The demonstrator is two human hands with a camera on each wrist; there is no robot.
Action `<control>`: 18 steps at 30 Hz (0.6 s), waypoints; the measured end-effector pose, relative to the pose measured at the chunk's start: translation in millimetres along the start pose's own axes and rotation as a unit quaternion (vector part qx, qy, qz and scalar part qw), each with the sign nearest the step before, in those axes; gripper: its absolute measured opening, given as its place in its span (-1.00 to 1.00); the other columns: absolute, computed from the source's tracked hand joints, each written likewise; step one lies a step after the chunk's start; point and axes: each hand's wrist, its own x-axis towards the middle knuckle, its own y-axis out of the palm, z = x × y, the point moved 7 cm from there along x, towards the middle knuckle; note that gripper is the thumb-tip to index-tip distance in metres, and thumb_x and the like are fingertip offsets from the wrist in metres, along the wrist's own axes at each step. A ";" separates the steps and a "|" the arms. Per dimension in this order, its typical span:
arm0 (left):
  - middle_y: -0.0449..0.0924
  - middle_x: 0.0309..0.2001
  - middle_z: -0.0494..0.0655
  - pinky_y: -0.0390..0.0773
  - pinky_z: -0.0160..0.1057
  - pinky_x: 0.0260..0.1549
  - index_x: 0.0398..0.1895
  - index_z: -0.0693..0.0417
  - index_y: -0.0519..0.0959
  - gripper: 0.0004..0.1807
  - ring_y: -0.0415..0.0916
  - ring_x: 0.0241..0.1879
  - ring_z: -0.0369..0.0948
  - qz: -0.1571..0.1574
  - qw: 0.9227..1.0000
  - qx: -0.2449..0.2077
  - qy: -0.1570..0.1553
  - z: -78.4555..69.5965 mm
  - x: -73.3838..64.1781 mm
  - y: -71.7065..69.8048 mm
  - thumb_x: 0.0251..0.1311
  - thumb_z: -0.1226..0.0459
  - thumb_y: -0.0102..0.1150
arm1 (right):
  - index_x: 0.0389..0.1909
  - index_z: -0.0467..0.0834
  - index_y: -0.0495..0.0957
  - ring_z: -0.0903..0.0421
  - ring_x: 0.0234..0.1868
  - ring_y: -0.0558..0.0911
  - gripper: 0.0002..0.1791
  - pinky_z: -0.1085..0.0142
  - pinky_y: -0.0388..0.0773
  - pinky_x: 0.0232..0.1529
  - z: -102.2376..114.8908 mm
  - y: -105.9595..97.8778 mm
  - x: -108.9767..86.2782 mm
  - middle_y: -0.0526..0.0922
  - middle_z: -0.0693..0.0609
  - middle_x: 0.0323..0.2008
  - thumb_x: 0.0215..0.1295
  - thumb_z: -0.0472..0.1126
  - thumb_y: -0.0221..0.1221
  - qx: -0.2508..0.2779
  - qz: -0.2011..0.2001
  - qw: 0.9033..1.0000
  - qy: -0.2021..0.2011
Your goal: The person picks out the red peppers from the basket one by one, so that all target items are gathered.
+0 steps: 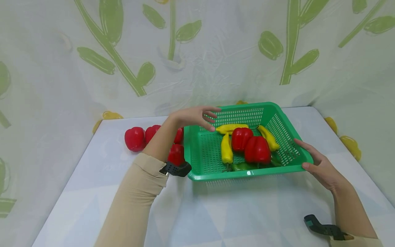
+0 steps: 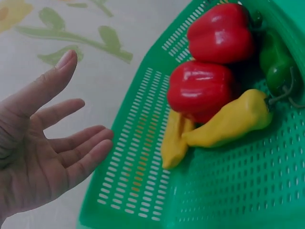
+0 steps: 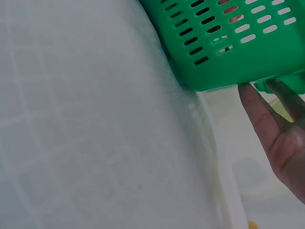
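Holding: right hand (image 1: pixel 322 169) at the near right corner of the basket (image 1: pixel 222 175), thumb and fingers pinching its rim. Left hand (image 1: pixel 197 117): fingers spread, holding nothing, by the far left corner; touch on the rim uncertain. Basket: one, green, slotted, at the middle of the worktop (image 1: pixel 185 223); cannot tell whether its base sits flat. Contents: two red peppers (image 1: pixel 257 150), three yellow peppers (image 1: pixel 227 149), green peppers (image 1: pixel 243 166) toward the near side. Outside, left: loose red peppers (image 1: pixel 134 139), at least four, some partly behind the left arm (image 1: pixel 158 140). Handling, as judged: basket light, walls slightly flexible, best held by the rim at both short sides to keep the load level; peppers glossy, likely firm and slippery, best cupped round the body rather than by the stem
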 end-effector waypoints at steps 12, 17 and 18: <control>0.08 0.41 0.18 0.31 -0.02 0.25 0.46 0.05 0.05 -0.23 0.26 0.30 -0.03 0.025 0.992 -0.121 -0.016 4.7 38.3 15.9 0.21 0.38 0.15 | 0.46 0.15 0.03 0.40 0.11 0.36 -0.30 0.59 0.44 -0.04 0.6 0.4 -0.7 -0.01 0.19 0.40 0.36 -0.09 0.07 0.007 0.000 1.000 -0.010; 0.04 0.42 0.19 0.24 0.04 0.29 0.46 0.07 0.02 -0.21 0.17 0.34 -0.01 0.014 0.984 -0.173 -0.028 8.6 52.5 25.6 0.21 0.42 0.14 | 0.47 0.15 0.03 0.39 0.11 0.35 -0.30 0.59 0.44 -0.04 0.6 0.2 -0.8 -0.02 0.16 0.41 0.37 -0.08 0.06 0.004 -0.002 1.000 -0.009; 0.04 0.42 0.18 0.24 0.04 0.29 0.46 0.08 0.02 -0.21 0.16 0.34 -0.01 0.012 0.984 -0.177 -0.032 9.3 55.5 27.9 0.20 0.42 0.14 | 0.47 0.15 0.02 0.39 0.11 0.35 -0.30 0.59 0.44 -0.05 0.5 0.1 -1.0 -0.03 0.16 0.42 0.37 -0.08 0.06 0.003 -0.002 1.000 -0.009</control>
